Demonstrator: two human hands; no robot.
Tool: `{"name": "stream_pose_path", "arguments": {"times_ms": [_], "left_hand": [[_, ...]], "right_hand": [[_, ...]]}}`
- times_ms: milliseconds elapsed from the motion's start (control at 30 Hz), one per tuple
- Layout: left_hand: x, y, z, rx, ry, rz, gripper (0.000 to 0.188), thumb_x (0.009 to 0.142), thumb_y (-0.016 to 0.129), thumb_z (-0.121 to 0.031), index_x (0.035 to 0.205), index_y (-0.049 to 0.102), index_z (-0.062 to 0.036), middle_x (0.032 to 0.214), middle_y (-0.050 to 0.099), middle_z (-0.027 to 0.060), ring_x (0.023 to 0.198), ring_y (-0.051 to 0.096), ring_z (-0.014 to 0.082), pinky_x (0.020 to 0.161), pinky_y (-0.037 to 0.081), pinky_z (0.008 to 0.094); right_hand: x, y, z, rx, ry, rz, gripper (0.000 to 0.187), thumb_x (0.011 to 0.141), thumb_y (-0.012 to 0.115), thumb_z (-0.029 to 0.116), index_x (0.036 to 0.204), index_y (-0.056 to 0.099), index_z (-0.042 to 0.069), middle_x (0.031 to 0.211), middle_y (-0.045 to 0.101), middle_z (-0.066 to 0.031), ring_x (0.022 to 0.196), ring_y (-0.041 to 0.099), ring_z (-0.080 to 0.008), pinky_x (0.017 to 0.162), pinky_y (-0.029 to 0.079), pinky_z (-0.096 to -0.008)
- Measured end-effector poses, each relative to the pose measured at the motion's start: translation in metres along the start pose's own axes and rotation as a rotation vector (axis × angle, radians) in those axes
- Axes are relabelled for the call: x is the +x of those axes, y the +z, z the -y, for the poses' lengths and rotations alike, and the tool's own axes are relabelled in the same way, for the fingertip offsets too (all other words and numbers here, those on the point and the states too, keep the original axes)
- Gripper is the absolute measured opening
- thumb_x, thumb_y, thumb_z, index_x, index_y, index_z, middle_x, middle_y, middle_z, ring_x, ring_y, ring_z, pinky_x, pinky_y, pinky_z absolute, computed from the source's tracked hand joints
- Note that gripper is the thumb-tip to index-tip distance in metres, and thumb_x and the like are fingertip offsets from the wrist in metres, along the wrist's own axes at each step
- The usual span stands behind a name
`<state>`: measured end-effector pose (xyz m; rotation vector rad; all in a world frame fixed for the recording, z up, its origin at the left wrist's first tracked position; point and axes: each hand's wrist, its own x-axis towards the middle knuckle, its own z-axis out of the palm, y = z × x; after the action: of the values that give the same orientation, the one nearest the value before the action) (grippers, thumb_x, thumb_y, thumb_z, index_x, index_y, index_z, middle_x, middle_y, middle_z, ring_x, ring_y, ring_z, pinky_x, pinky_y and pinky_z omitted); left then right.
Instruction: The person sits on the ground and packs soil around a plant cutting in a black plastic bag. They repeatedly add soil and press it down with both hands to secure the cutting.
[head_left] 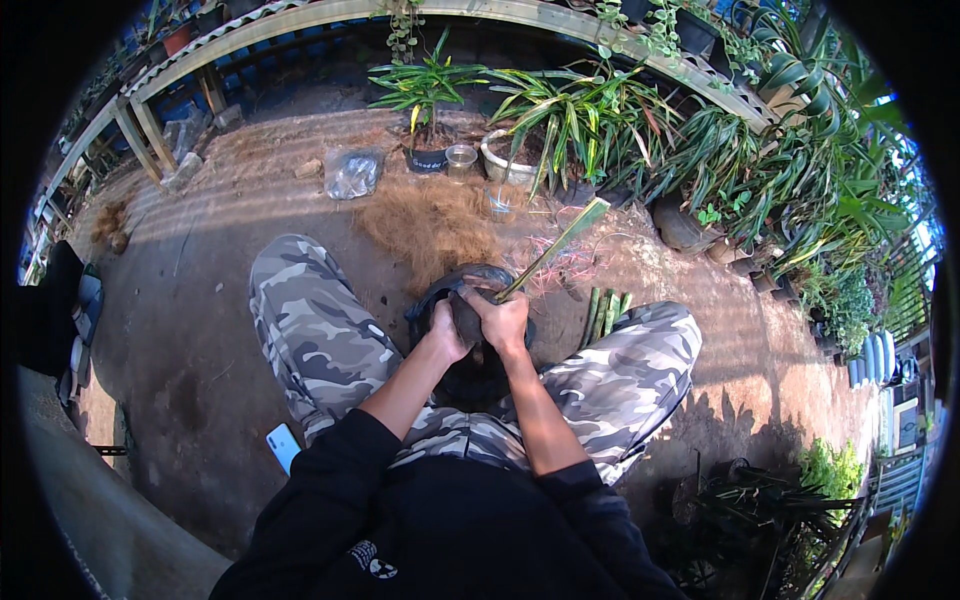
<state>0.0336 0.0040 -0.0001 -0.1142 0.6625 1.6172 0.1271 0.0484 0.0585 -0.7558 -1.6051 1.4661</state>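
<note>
Both my hands close around a dark clump (465,319), which looks like packed soil. My left hand (447,334) presses its left side, and my right hand (501,318) wraps its right side. From beside my right hand a green plant cutting (552,251) with a cut-off top slants up to the right; its lower end is hidden by my fingers. Beneath the hands, between my legs, sits a black plastic bag or pot (470,388). Its contents are mostly hidden.
Brown fibre (425,225) lies just beyond the black container, with pink string (572,258) to its right. Several green stem pieces (605,312) rest by my right knee. Potted plants (430,95) stand ahead, near a clear plastic bag (354,173). A phone (283,446) lies at my left.
</note>
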Motion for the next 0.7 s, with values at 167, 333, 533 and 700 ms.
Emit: {"name": "stream_pose_path", "arguments": {"times_ms": [167,333,533,700], "left_hand": [[-0.011,0.012,-0.003,-0.116,-0.003,0.072,0.058,0.097,0.030,-0.049,0.127,0.055,-0.0064,0.124,0.062,0.0100,0.115,0.059,0.0243,0.102,0.043,0.0399],[-0.009,0.020,0.002,-0.023,0.261,-0.125,0.051,0.098,0.035,-0.046,0.125,0.058,-0.0092,0.122,0.063,0.0092,0.114,0.059,0.0237,0.101,0.044,0.0391],[0.010,-0.011,-0.002,0.000,0.021,-0.045,0.040,0.097,0.035,-0.037,0.115,0.062,-0.0145,0.110,0.067,0.0038,0.102,0.064,0.0186,0.091,0.051,0.0361],[0.004,-0.002,-0.001,0.057,0.087,-0.003,0.041,0.097,0.035,-0.037,0.119,0.061,-0.0144,0.115,0.066,0.0055,0.107,0.062,0.0196,0.095,0.049,0.0384]], "right_hand": [[0.005,0.006,-0.008,0.278,0.198,-0.314,0.025,0.080,0.077,0.016,0.095,0.072,-0.004,0.089,0.072,-0.0074,0.081,0.064,-0.0131,0.077,0.050,-0.0264],[0.006,0.010,-0.014,0.128,0.289,-0.298,0.026,0.085,0.073,0.018,0.097,0.071,-0.004,0.100,0.070,-0.0108,0.094,0.063,-0.0148,0.085,0.048,-0.0306],[0.005,0.004,-0.018,-0.153,-0.125,-0.007,0.021,0.084,0.070,0.014,0.096,0.072,-0.003,0.090,0.074,-0.0100,0.082,0.069,-0.0214,0.081,0.051,-0.0296],[0.007,0.008,-0.023,0.153,0.151,-0.268,0.026,0.088,0.069,0.022,0.088,0.073,-0.003,0.080,0.073,-0.0089,0.075,0.067,-0.0166,0.075,0.050,-0.0287]]}}
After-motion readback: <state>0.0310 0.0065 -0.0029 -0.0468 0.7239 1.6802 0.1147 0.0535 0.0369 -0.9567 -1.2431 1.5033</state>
